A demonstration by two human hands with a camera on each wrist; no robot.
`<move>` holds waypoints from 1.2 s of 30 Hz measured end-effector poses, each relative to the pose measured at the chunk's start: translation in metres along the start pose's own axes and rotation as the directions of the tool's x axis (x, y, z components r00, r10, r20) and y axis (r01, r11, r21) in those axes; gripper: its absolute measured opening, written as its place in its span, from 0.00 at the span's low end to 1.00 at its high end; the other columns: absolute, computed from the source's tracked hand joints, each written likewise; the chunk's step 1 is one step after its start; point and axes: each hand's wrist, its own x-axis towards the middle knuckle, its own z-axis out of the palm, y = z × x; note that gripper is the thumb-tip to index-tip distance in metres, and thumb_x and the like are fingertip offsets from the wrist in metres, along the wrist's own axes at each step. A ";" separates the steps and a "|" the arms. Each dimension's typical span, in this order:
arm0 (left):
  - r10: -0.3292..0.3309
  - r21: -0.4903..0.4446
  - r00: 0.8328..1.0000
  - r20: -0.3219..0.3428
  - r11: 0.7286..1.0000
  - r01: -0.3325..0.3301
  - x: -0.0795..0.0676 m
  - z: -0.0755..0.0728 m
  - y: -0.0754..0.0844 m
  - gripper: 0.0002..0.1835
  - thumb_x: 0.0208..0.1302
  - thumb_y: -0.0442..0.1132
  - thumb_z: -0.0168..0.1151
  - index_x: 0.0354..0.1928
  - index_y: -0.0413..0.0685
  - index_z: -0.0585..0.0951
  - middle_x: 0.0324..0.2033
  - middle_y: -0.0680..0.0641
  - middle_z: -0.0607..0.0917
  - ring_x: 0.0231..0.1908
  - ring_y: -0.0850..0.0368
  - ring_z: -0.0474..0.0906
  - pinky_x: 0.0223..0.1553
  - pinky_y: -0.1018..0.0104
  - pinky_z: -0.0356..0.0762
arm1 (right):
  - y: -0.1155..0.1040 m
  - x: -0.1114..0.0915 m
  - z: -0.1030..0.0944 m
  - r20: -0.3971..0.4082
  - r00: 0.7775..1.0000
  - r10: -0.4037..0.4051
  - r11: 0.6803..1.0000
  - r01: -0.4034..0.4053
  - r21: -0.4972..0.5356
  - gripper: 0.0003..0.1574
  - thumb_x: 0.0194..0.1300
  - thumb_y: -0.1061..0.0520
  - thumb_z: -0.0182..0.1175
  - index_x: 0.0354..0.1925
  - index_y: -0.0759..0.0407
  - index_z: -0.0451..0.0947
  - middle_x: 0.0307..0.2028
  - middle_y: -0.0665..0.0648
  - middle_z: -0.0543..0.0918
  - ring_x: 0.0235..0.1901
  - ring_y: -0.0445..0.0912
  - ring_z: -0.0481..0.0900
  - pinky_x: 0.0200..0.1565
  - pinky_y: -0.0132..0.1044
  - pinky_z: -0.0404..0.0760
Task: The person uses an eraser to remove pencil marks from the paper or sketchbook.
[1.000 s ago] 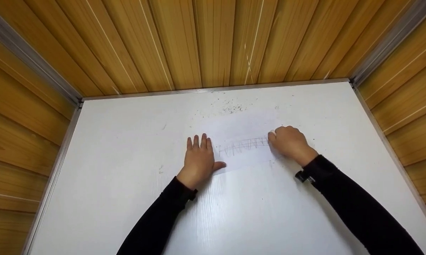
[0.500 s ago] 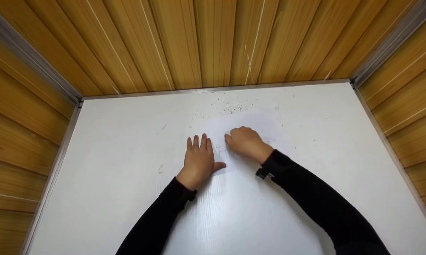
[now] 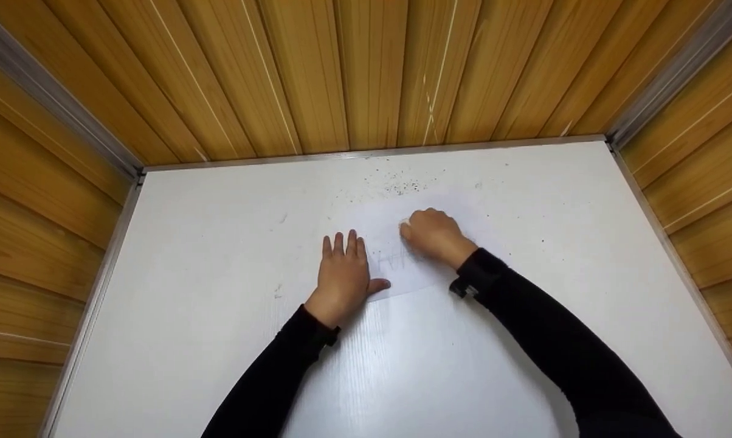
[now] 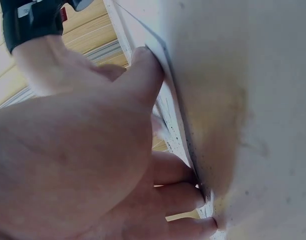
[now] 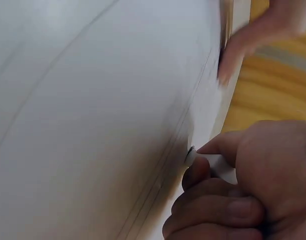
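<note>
A thin white sheet of paper (image 3: 411, 278) lies on the white table, crossed by faint pencil marks (image 3: 391, 261). My left hand (image 3: 343, 277) rests flat on the paper's left edge, fingers straight and thumb spread to the right. In my right hand (image 3: 436, 234) a small white eraser (image 5: 191, 158) is pinched between thumb and index finger, the other fingers curled in. Its dark-smudged tip is right at the paper surface, beside long pencil lines (image 5: 153, 192). From the head view, the right hand covers most of the eraser and the right part of the marks.
Dark crumbs (image 3: 402, 184) are scattered on the table (image 3: 220, 243) behind the paper. Wood-patterned panels (image 3: 366, 73) wall in the back and both sides, with metal strips along the table's edges. A black device is strapped to each wrist.
My right hand has swept left from the paper's right side, then shifted slightly back right. The marks left of it look fainter than a second ago. My left hand has stayed put.
</note>
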 end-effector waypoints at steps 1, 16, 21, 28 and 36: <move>-0.001 0.002 1.000 0.003 1.000 0.001 0.000 0.000 0.000 0.63 0.67 0.83 0.55 0.84 0.37 0.66 0.85 0.36 0.66 0.85 0.35 0.63 0.87 0.38 0.56 | 0.014 -0.002 -0.005 -0.004 1.000 0.021 1.000 -0.021 0.014 0.33 0.84 0.44 0.45 0.41 0.69 0.85 0.44 0.72 0.88 0.39 0.63 0.85 0.48 0.60 0.88; -0.001 0.017 1.000 0.017 1.000 0.000 0.002 0.003 -0.001 0.63 0.67 0.83 0.54 0.85 0.37 0.65 0.85 0.37 0.65 0.85 0.35 0.63 0.87 0.39 0.57 | 0.095 -0.024 -0.033 -0.033 0.991 0.129 0.991 -0.127 0.040 0.37 0.86 0.45 0.42 0.50 0.75 0.83 0.49 0.76 0.87 0.44 0.63 0.81 0.54 0.62 0.82; -0.001 0.021 1.000 0.023 1.000 0.000 0.001 0.003 -0.002 0.63 0.67 0.84 0.53 0.85 0.37 0.65 0.85 0.36 0.65 0.85 0.34 0.63 0.87 0.39 0.57 | 0.075 -0.023 -0.022 -0.056 0.993 0.103 0.992 -0.098 0.082 0.37 0.87 0.44 0.41 0.57 0.73 0.84 0.55 0.76 0.87 0.52 0.66 0.84 0.62 0.64 0.81; -0.001 0.029 1.000 -0.002 1.000 0.001 0.004 0.003 -0.004 0.63 0.68 0.84 0.53 0.84 0.37 0.66 0.85 0.36 0.67 0.84 0.34 0.65 0.86 0.39 0.59 | 0.007 -0.008 -0.006 -0.028 1.000 0.000 0.997 0.002 0.077 0.35 0.86 0.42 0.45 0.49 0.68 0.87 0.51 0.71 0.90 0.49 0.64 0.87 0.60 0.60 0.85; 0.006 -0.004 1.000 0.005 1.000 -0.006 0.004 0.004 0.000 0.62 0.69 0.83 0.54 0.85 0.37 0.65 0.85 0.36 0.66 0.84 0.33 0.64 0.87 0.38 0.57 | -0.055 0.012 0.018 0.041 0.996 -0.081 0.996 0.082 -0.024 0.32 0.85 0.46 0.47 0.48 0.69 0.88 0.53 0.71 0.90 0.54 0.64 0.89 0.57 0.60 0.89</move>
